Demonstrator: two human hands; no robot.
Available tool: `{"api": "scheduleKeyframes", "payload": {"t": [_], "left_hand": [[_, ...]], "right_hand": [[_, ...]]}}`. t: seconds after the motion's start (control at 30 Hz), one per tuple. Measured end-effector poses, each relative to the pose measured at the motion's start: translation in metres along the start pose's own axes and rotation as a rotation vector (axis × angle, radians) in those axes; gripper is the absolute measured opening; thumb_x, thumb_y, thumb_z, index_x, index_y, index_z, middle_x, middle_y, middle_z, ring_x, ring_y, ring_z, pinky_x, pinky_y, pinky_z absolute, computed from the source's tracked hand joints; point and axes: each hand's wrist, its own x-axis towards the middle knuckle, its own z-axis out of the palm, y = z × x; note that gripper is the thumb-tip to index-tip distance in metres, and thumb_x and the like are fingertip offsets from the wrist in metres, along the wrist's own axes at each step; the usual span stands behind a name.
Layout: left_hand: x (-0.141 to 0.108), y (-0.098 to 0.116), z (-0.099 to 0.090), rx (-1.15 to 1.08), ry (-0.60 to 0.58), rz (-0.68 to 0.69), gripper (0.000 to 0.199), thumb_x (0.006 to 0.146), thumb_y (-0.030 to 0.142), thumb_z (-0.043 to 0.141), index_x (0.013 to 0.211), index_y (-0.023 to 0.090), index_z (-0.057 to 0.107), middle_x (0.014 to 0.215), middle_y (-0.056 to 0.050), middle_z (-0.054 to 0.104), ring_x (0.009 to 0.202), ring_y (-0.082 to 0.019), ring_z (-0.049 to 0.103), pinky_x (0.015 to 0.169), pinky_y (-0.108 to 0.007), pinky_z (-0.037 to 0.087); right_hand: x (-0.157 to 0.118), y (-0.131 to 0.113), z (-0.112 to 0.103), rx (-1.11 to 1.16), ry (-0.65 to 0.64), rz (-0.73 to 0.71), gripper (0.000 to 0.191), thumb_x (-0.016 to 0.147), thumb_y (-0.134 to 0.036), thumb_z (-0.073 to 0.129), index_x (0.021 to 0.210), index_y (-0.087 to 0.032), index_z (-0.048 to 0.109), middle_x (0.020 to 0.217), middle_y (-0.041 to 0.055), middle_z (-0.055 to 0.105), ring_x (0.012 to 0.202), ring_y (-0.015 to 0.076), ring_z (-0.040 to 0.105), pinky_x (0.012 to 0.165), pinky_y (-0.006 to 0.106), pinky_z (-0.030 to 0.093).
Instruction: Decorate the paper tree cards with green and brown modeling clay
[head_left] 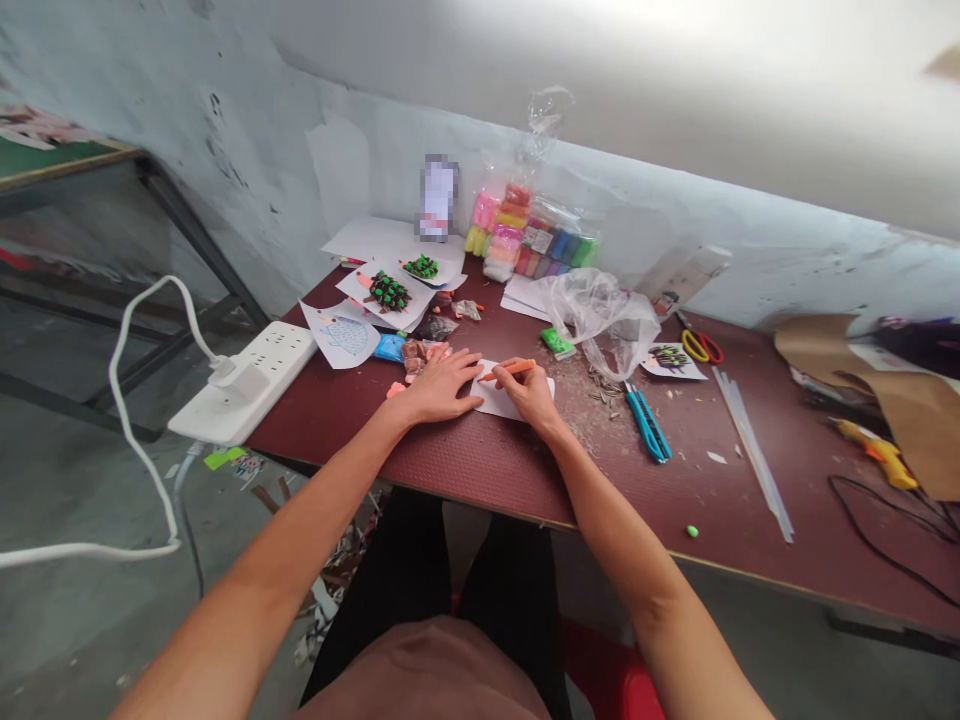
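Hands: left hand (439, 388) open, flat, pinning white paper sheet (491, 393) - right hand (531, 392) closed on orange pencil (496, 372) | place: sheet mid-table, toward near edge of maroon tabletop (480, 480) | handling: sheet light, flimsy; take by edge - pencil light, stiff; grip barrel

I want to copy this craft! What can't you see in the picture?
From the head view:
The paper: the left hand and right hand cover part of it.
The orange stick: the right hand hides one end.
The upright thing by the wall: blurred, so unknown.
The dark bundle: cut off by the right edge.
The crumbs: too small to name.
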Motion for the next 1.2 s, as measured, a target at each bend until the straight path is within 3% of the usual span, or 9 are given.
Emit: {"api": "scheduleKeyframes", "payload": {"t": [1.2], "left_hand": [[-0.0005,0.0023,-0.0020,0.018,-0.013,-0.010,0.056,0.091,0.044,0.057,0.141,0.019,0.057,0.160,-0.012,0.043,0.151,-0.032,0.034,0.127,-0.058,0.011]], "right_hand": [[0.0011,0.0006,-0.0017,-0.056,-0.017,0.009,0.037,0.082,-0.055,0.065,0.075,-0.019,0.068,0.070,0.0034,0.066,0.066,0.0169,0.061,0.065,0.030,0.048]]}}
